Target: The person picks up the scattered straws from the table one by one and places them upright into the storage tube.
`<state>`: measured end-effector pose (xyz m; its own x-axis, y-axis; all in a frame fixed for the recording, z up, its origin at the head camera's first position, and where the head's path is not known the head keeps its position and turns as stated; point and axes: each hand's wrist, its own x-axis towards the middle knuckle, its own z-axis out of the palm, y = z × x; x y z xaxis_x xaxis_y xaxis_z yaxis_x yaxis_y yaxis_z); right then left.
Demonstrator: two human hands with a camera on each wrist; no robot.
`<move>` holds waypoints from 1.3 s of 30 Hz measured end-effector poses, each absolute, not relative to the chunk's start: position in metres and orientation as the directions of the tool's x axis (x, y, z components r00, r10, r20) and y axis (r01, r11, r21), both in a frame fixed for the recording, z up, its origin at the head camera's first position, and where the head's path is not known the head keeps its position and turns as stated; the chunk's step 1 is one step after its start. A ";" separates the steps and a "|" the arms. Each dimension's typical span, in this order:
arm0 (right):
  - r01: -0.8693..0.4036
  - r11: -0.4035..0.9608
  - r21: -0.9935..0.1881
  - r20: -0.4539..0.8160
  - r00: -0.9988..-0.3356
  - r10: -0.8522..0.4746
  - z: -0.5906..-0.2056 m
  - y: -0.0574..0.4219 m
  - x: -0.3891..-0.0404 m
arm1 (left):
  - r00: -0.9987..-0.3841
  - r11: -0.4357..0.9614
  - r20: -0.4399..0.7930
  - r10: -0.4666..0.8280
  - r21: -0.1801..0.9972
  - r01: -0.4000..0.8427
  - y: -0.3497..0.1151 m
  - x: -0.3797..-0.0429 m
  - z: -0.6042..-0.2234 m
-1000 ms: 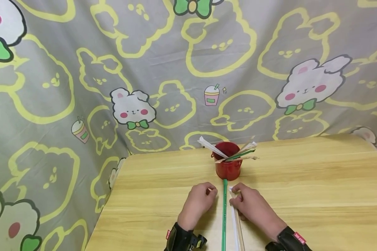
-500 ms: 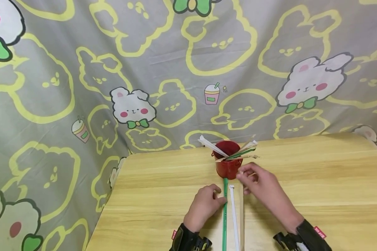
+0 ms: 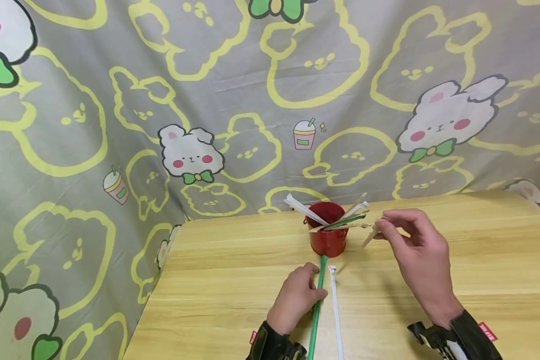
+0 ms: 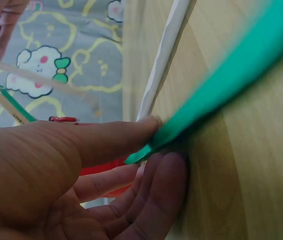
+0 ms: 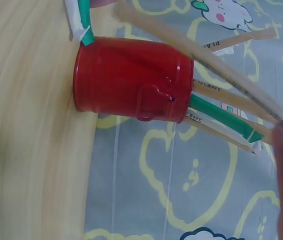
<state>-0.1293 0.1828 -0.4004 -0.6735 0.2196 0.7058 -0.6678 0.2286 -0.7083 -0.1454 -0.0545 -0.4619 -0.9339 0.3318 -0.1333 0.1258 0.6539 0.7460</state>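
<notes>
My right hand (image 3: 420, 255) pinches a brown paper-wrapped straw (image 5: 226, 75) near one end, raised to the right of a small red bucket (image 3: 326, 246). In the right wrist view this straw slants across the bucket's mouth, with its far end blurred. My left hand (image 3: 294, 299) is low at the table, thumb and fingers around a green wrapped straw (image 3: 315, 320) just in front of the bucket. Beside it, a white wrapped straw (image 3: 336, 312) lies on the table. Several brown, white and green wrapped straws (image 3: 347, 220) stand leaning in the bucket.
The wood-grain table (image 3: 477, 250) backs onto a grey curtain (image 3: 252, 90) with rabbit and yellow outline prints. The same curtain hangs along the left side. The bucket stands close to the table's far edge.
My right hand has picked up the brown straw from beside the white one and moved up and to the right. My left hand has moved right and taken hold of the green straw, which now tilts.
</notes>
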 end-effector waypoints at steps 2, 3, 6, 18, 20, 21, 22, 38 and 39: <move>-0.756 0.118 -0.645 0.752 -0.599 0.276 -0.399 0.181 -0.130 | -0.933 0.643 -0.140 0.332 0.757 0.115 -0.055 -0.146 -0.462; -0.793 0.052 -0.608 0.764 -0.565 0.311 -0.398 0.180 -0.130 | -0.933 0.642 -0.140 0.332 0.758 0.115 -0.055 -0.146 -0.462; -0.874 -0.079 -0.479 0.782 -0.466 0.413 -0.392 0.175 -0.130 | -0.932 0.647 -0.137 0.336 0.753 0.122 -0.056 -0.146 -0.461; -0.947 -0.122 -0.298 0.740 -0.309 0.597 -0.384 0.163 -0.130 | -0.940 0.680 -0.189 0.283 0.731 0.057 -0.053 -0.146 -0.461; -0.931 -0.068 -0.360 0.754 -0.333 0.567 -0.385 0.164 -0.129 | -0.941 0.677 -0.189 0.281 0.734 0.055 -0.054 -0.146 -0.461; -0.915 -0.015 -0.404 0.765 -0.346 0.544 -0.386 0.164 -0.128 | -0.941 0.677 -0.189 0.281 0.734 0.054 -0.054 -0.146 -0.461; -0.894 0.044 -0.446 0.777 -0.362 0.516 -0.388 0.165 -0.127 | -0.941 0.678 -0.190 0.281 0.733 0.055 -0.054 -0.146 -0.462; -0.550 0.627 -0.551 0.730 -0.681 0.045 -0.424 0.178 -0.136 | -0.939 0.691 -0.195 0.284 0.720 0.060 -0.056 -0.147 -0.461; -0.543 0.640 -0.544 0.723 -0.690 0.029 -0.425 0.178 -0.136 | -0.938 0.691 -0.195 0.286 0.720 0.061 -0.056 -0.147 -0.461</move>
<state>-0.1360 0.1782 -0.4247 -0.6901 0.0288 0.7231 -0.5431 0.6398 -0.5438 -0.1475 -0.0563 -0.4606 -0.9383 0.2859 -0.1946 0.0615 0.6915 0.7198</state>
